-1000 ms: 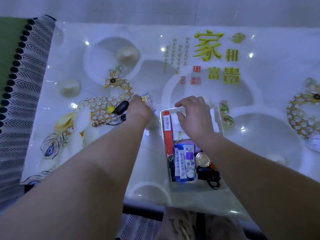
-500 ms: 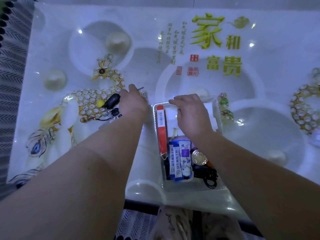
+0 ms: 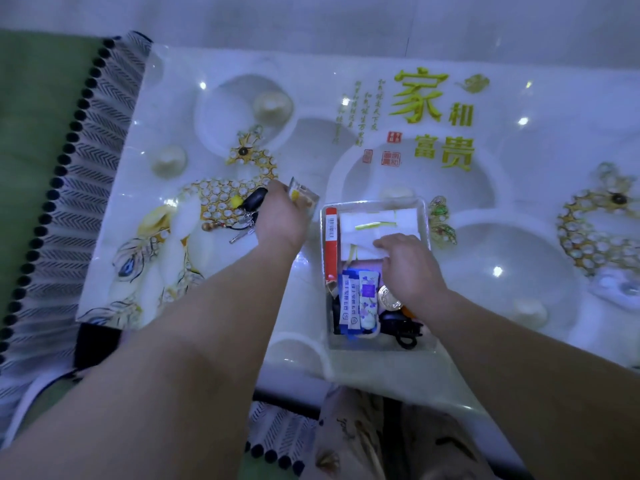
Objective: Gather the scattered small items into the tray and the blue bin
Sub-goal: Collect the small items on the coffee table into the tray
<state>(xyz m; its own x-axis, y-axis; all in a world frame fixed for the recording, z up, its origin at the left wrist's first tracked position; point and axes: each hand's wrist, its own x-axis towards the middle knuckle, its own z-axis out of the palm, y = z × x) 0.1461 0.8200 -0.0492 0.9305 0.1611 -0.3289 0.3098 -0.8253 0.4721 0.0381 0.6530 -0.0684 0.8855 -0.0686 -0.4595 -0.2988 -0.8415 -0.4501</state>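
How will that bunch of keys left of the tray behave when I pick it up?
The bunch of keys will probably dangle loosely, since its black fob and metal keys splay apart. It is likely heavy for its size, being mostly metal. Pushed, it should slide on the glossy table, not roll.

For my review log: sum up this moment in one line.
left hand: holds packet beside tray | right hand: rests on white papers in tray | keys: on table, outside tray
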